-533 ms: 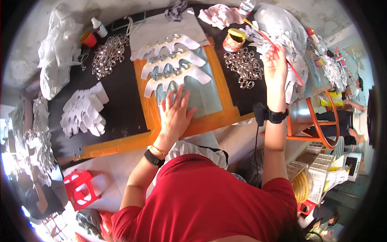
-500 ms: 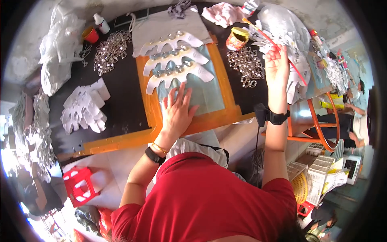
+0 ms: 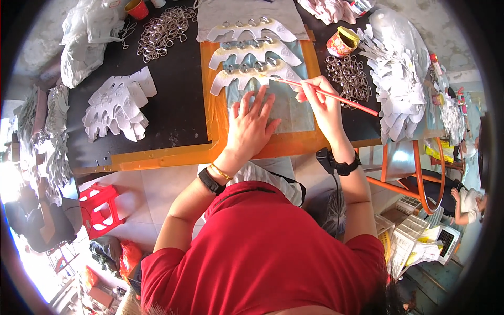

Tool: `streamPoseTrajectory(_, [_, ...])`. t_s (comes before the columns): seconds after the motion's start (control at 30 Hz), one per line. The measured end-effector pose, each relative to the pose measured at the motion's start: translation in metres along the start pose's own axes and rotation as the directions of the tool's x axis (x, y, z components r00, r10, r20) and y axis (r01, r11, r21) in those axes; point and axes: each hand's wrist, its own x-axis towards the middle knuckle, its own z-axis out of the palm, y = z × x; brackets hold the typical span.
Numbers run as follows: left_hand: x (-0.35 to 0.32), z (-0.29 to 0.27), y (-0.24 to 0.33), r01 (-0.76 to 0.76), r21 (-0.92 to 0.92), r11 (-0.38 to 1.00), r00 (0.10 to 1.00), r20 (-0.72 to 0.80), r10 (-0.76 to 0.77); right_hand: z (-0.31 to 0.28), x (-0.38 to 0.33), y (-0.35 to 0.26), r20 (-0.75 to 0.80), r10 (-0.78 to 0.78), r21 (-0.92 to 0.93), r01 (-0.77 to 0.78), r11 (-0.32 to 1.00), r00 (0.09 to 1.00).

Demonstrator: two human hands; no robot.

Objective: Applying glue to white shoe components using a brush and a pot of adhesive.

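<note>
Three white, scallop-edged cut pieces lie one behind another on a blue-green, orange-taped work surface (image 3: 294, 118). Small metal rings stand in a row along each piece, with yellowish smears near them. My left hand (image 3: 249, 126) lies flat with fingers spread, its fingertips at the lower edge of the nearest piece (image 3: 226, 81). In my right hand (image 3: 324, 107) a thin red-handled brush (image 3: 349, 101) is pinched, its tip at the right part of that nearest piece. Behind it are the middle piece (image 3: 226, 53) and the far piece (image 3: 278, 32).
A stack of white cut pieces (image 3: 118, 107) sits on the black table at left, near a pile of metal rings (image 3: 160, 34). At right are another ring pile (image 3: 347, 79), a red-and-yellow tub (image 3: 341, 43) and a large heap of white pieces (image 3: 399, 89). A red stool (image 3: 102, 210) stands below left.
My right hand has come down and left from beside the white heap, bringing the brush tip to the nearest piece. My left hand stays flat by that piece. The view has shifted.
</note>
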Motion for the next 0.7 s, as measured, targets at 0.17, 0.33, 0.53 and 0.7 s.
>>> streamPoseTrajectory(0.17, [-0.0001, -0.0018, 0.0001, 0.003, -0.004, 1.0, 1.0, 0.005, -0.003, 0.0, 0.0011, 0.0022, 0.01, 0.007, -0.02, -0.007, 1.0, 1.0])
streamPoseTrajectory(0.33, [0.0001, -0.0005, 0.0, 0.005, 0.008, 1.0, 1.0, 0.002, -0.005, -0.0023, 0.0018, 0.0001, -0.021, -0.028, -0.07, 0.026, 0.997, 0.999])
streamPoseTrajectory(0.53, [0.0004, -0.0005, 0.0003, 0.003, 0.014, 1.0, 1.0, 0.0, -0.003, -0.0016, 0.0016, 0.0047, -0.025, -0.026, -0.104, 0.023, 0.994, 0.999])
streamPoseTrajectory(0.7, [0.0004, -0.0006, 0.0008, 0.001, 0.008, 1.0, 1.0, -0.013, -0.001, 0.0065, -0.0014, -0.0007, 0.0, -0.056, -0.152, 0.055, 0.987, 0.998])
